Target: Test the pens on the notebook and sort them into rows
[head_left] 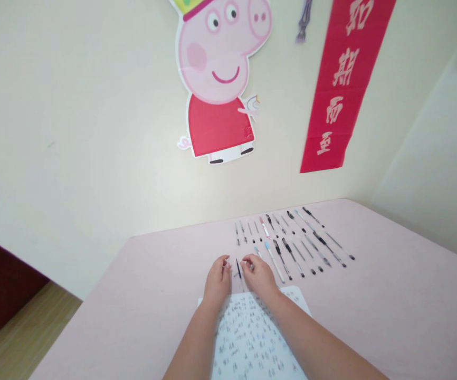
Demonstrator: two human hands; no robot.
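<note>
My left hand is curled with thumb and fingers drawn together; a small pale bit shows at the fingertips, too small to name. Across a narrow gap, my right hand is pinched too, with something small and pale at its fingers that I cannot make out. In the gap between the hands lies a thin dark pen part, its lower end pale and clear. Close to the right hand's far side is a white pen with a light blue end.
A sheet covered in handwriting lies under my forearms. Two rows of pens and refills, including a black-gripped pen and a pink-and-white pen, spread behind and right on the pink table. The wall rises behind.
</note>
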